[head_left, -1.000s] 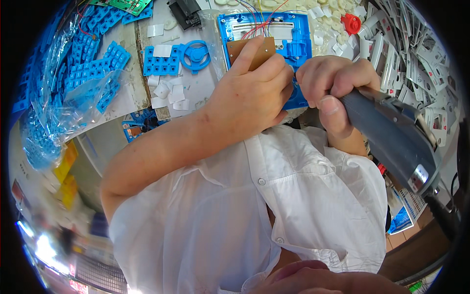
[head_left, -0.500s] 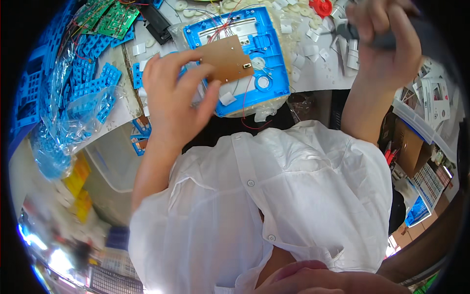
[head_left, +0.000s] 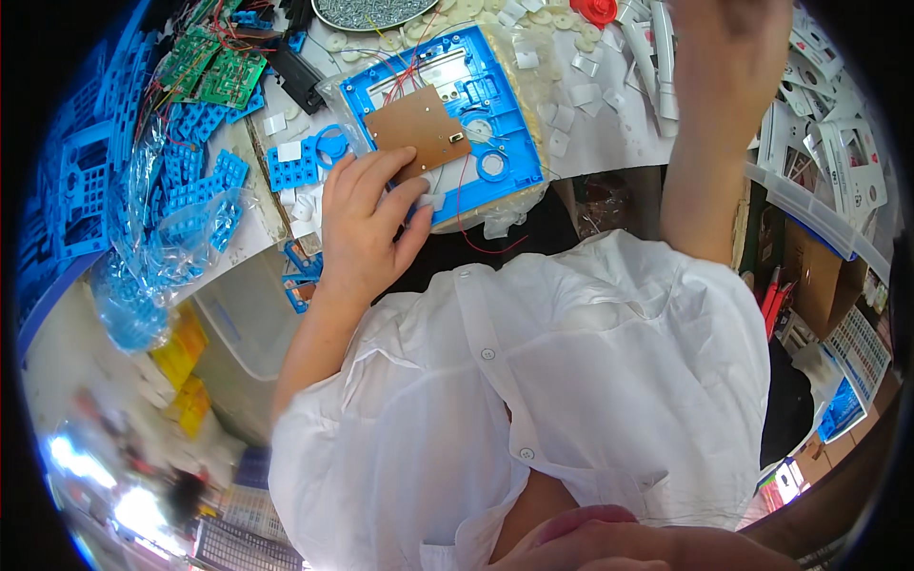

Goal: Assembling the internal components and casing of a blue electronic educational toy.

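My left hand (head_left: 376, 205) is open, fingers apart, at the near left of a blue plastic housing (head_left: 522, 143). Its fingertips touch the lower edge of a brown circuit board (head_left: 414, 128) that lies tilted inside the housing. A small black switch (head_left: 456, 138) sits at the board's right side. Thin red wires run out of the housing, and one hangs over its near edge. Far to the right, my right hand (head_left: 738, 38) reaches up to the top rim of the picture; it is blurred, and its fingers and anything in them are hidden.
A metal dish of small screws (head_left: 376, 13) stands at the far edge. Green circuit boards (head_left: 228, 76) and bagged blue plastic parts (head_left: 143, 276) crowd the left. White plastic parts fill a clear bin (head_left: 809, 219) on the right. A red round part (head_left: 595, 9) lies at the back.
My left hand has come down onto the board's near edge. My right hand, which held a dark hand tool, has moved farther away; the tool is out of sight.
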`<state>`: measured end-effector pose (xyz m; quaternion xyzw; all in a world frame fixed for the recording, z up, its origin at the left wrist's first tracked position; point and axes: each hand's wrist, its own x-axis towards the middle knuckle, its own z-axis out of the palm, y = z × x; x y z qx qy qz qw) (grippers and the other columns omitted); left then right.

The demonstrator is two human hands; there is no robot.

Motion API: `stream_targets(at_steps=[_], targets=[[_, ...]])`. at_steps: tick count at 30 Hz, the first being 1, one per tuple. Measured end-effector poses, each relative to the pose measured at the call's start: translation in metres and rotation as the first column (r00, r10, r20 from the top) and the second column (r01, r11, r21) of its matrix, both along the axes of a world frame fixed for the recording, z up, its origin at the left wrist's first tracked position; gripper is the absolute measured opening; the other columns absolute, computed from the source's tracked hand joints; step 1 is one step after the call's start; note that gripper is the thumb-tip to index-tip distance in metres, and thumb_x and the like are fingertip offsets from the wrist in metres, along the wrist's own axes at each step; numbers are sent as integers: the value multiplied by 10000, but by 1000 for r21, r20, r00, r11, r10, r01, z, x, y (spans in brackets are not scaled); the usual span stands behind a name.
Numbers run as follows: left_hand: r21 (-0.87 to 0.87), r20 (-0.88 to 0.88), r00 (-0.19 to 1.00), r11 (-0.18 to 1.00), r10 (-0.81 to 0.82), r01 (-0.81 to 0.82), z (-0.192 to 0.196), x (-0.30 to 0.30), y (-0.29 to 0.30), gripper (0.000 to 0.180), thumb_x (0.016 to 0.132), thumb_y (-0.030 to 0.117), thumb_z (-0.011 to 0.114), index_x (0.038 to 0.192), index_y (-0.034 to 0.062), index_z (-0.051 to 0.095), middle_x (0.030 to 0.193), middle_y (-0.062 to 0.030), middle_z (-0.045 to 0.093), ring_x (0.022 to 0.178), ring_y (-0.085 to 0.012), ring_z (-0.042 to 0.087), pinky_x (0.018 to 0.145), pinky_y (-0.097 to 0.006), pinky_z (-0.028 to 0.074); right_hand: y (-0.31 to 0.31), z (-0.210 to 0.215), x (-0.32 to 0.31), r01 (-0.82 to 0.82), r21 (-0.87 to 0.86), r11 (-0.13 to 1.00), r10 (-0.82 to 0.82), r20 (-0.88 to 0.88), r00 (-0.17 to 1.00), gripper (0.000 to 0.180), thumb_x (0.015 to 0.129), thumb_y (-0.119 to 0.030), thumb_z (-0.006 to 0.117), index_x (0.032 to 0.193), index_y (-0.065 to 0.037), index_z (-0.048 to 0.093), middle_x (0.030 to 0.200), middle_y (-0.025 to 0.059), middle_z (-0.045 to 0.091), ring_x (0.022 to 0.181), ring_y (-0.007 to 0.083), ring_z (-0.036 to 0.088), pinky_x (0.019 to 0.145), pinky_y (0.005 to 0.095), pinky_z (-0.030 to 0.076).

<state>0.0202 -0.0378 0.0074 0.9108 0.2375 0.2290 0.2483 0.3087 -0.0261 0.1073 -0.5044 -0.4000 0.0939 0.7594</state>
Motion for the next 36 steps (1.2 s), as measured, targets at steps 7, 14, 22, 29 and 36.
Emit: stream_targets(at_steps=[7, 14, 22, 29, 36], targets=[[-23, 57, 997, 998, -50, 51, -4, -7, 14, 230, 748, 50, 772, 946, 27, 657, 1297, -161, 653, 1133, -383, 637, 937, -457, 538, -105, -84, -22, -78, -678, 731, 550, 518, 656, 292, 766, -96, 833, 1028, -62, 708, 945, 69, 615, 905, 257, 571, 801, 337, 494], [-128, 177, 984, 992, 2, 21, 2, -15, 11, 195, 755, 35, 768, 914, 42, 656, 1289, -160, 650, 1131, -369, 635, 934, -443, 520, -104, -59, -21, -610, -652, 450, 811, 13, 585, 98, 834, -27, 761, 907, -44, 699, 961, 74, 639, 879, 238, 608, 781, 326, 491], [-168, 110, 958, 955, 266, -246, -4, -10, -19, 228, 744, 78, 820, 938, 86, 701, 1060, -98, 638, 962, -305, 594, 811, -417, 467, -82, -71, -35, -441, -667, 601, 756, 295, 584, 144, 820, 5, 754, 942, -24, 684, 928, 99, 671, 835, 251, 633, 750, 358, 501], [-99, 158, 970, 980, 185, -171, -1, -10, -9, 226, 759, 94, 835, 941, 97, 700, 989, -67, 624, 883, -282, 593, 747, -379, 460, -78, -81, -67, -381, -619, 687, 710, 459, 535, 189, 806, -90, 773, 972, -76, 685, 937, 90, 659, 886, 313, 630, 767, 418, 507], [-514, -218, 881, 718, 420, -469, 8, -34, -36, 210, 814, 121, 828, 959, 58, 690, 787, -76, 584, 650, -234, 561, 579, -344, 439, -78, -87, -68, -341, -638, 691, 707, 495, 506, 239, 785, -45, 780, 1009, -58, 698, 944, 91, 674, 907, 291, 646, 785, 390, 516]])
